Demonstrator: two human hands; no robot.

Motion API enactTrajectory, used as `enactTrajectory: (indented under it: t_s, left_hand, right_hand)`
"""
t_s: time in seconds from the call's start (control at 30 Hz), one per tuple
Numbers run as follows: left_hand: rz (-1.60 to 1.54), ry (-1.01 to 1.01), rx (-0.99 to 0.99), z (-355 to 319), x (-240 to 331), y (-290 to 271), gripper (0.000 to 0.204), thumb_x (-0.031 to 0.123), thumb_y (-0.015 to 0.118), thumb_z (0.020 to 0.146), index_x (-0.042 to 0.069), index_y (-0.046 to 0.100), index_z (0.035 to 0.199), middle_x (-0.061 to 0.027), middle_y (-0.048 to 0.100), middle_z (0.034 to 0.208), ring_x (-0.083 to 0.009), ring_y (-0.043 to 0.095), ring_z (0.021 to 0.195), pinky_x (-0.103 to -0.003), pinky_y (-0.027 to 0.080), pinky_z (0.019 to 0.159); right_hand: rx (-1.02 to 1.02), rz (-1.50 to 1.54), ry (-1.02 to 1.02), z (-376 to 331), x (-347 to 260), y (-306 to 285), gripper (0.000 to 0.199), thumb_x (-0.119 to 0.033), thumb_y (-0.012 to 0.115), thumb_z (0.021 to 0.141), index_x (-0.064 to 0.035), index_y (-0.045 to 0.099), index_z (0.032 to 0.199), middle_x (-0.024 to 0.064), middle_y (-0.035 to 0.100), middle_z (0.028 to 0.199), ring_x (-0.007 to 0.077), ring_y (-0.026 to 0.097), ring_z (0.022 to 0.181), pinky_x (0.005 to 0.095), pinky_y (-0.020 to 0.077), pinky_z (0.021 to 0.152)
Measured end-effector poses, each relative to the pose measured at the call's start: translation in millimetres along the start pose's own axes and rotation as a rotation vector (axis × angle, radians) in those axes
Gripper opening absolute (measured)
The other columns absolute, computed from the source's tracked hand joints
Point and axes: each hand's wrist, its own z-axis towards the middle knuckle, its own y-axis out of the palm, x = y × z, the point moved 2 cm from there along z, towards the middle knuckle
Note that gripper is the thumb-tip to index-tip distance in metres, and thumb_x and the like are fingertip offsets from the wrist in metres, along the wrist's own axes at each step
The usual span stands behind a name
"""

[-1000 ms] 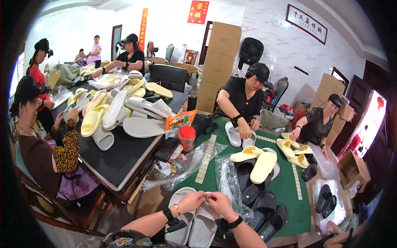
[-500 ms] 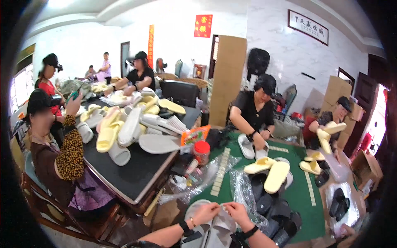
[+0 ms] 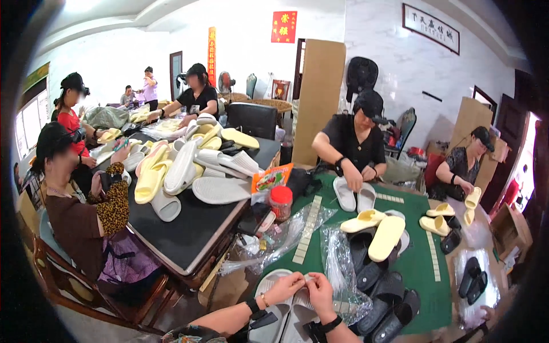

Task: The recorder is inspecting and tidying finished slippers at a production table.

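My left hand and my right hand meet at the bottom middle of the head view. Their fingertips pinch a small pale piece between them; I cannot tell what it is. Right below the hands lies a pair of grey slippers on the near edge of the green table. My left wrist carries a bracelet and a black band, and my right wrist a black band.
Clear plastic bags, black slippers and yellow slippers lie past my hands. A person across the table holds white slippers. A red-lidded jar and a black table piled with slippers stand left, with several seated people.
My hands stay joined over the grey slippers, fingertips still pinched together. The view has shifted slightly. The person at the right has lowered a yellow slipper.
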Motion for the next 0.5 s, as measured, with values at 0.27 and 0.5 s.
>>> enactTrajectory:
  t_s: [0.27,0.5]
  left_hand:
    - [-0.079,-0.035,0.003,-5,8,2,0.016,0.016,0.054,0.096,0.001,0.057,0.101,-0.0063,0.059,0.083,-0.0122,0.055,0.078,-0.028,0.046,0.07]
    - [-0.043,0.016,0.082,-9,11,0,0.019,0.017,0.061,0.092,0.001,0.065,0.099,-0.0078,0.067,0.081,-0.0106,0.06,0.074,-0.028,0.049,0.067]
  right_hand:
    - [0.014,0.136,0.049,-6,0,0,0.016,-0.007,0.06,0.09,-0.0002,0.061,0.104,0.0014,0.064,0.081,0.0066,0.058,0.068,0.0213,0.0471,0.061]
    - [0.066,0.157,0.015,-11,-6,-1,0.014,-0.006,0.062,0.088,0.0011,0.063,0.101,0.0025,0.064,0.083,0.0074,0.058,0.073,0.0232,0.0485,0.066]
